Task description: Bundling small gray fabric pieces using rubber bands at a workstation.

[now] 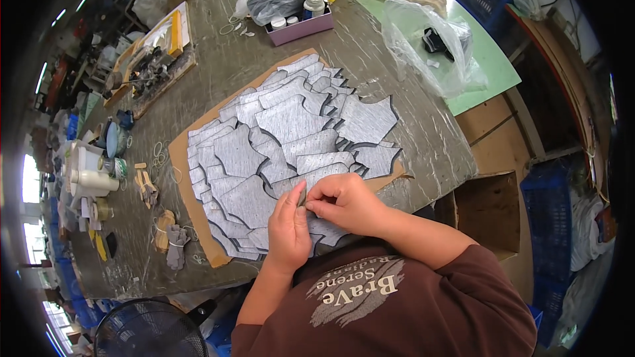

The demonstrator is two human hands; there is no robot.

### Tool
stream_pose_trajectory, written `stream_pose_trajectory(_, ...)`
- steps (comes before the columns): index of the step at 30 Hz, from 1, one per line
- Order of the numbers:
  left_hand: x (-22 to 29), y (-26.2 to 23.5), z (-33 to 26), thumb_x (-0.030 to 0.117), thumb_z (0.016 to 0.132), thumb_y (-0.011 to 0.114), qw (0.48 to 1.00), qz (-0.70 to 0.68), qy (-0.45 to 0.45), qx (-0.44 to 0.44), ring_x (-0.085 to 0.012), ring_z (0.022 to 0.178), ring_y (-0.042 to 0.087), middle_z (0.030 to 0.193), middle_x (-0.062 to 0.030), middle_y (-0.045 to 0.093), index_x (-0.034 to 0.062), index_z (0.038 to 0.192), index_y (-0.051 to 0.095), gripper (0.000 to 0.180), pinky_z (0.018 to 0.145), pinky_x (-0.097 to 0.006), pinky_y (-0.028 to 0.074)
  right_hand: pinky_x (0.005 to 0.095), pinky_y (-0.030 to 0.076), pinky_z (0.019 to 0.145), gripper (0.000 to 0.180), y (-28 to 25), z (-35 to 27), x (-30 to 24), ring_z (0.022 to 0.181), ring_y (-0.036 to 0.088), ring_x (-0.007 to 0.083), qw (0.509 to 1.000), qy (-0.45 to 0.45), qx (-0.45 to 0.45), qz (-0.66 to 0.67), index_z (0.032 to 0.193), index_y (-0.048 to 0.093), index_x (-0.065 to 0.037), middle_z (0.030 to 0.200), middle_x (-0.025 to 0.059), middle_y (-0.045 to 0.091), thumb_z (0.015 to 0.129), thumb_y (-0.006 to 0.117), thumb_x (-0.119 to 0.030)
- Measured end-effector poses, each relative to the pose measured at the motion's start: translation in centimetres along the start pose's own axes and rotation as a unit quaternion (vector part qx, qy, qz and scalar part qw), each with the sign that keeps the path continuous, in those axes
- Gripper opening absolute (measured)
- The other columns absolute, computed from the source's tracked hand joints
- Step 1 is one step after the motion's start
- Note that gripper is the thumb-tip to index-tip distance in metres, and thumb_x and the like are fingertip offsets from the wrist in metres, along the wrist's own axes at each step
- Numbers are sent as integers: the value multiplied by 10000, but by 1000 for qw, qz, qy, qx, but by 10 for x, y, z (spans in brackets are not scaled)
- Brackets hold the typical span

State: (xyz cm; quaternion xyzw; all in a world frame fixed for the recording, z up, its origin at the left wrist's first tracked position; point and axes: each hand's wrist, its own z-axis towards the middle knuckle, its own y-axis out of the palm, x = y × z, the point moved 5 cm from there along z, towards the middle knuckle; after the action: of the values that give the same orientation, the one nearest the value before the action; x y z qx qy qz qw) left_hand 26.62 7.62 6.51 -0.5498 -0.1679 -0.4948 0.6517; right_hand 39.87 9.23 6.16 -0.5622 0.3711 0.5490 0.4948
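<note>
Many grey cut pieces (294, 119) with dark edges and curved, pointed outlines lie overlapping in rows on a brown cardboard sheet (182, 158). Over the near edge of these rows my two hands meet. My left hand (290, 228) has its fingers held together, with the thumb beside them. Pinched at its fingertips is a small thin greyish strip (302, 197), too small to name. My right hand (344, 203) is closed in a pinch at the same spot, its thumb and forefinger touching the strip or right against it.
A purple box (301, 32) of jars stands at the far side. Clear plastic bags (430, 46) rest on a green board (493, 76) at the right. Gloves (176, 246), rubber bands and a white cylinder (96, 180) lie leftward. A black fan (151, 330) stands near the lower left.
</note>
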Motion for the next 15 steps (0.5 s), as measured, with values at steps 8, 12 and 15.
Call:
stream_pose_trajectory(8, 8, -6, 2, 34, 797, 539, 982, 150, 118, 5, -296, 626, 506, 779, -122, 505, 2, 1253, 479, 461, 516, -362, 407, 200, 430, 545, 90, 5, -2, 20, 621, 521, 45, 960, 127, -96, 232, 846, 629, 22, 692, -11, 594, 819, 655, -60)
stream_pose_trajectory(12, 7, -9, 3, 88, 781, 600, 975, 187, 123, -2, -291, 766, 525, 892, -142, 539, -26, 1267, 453, 520, 686, -380, 420, 210, 434, 523, 82, -1, -3, 19, 616, 538, 51, 963, 162, -67, 206, 840, 633, 12, 708, 0, 609, 793, 663, -49)
stream_pose_trajectory(15, -10, -14, 1, 166, 832, 602, 991, -22, 38, 126, -287, 913, 527, 1006, -156, 553, -41, 1324, 354, 589, 846, -397, 391, 231, 437, 513, 99, -7, -4, 4, 595, 561, 93, 995, 4, 53, 87, 834, 637, -2, 690, 32, 615, 745, 672, -30)
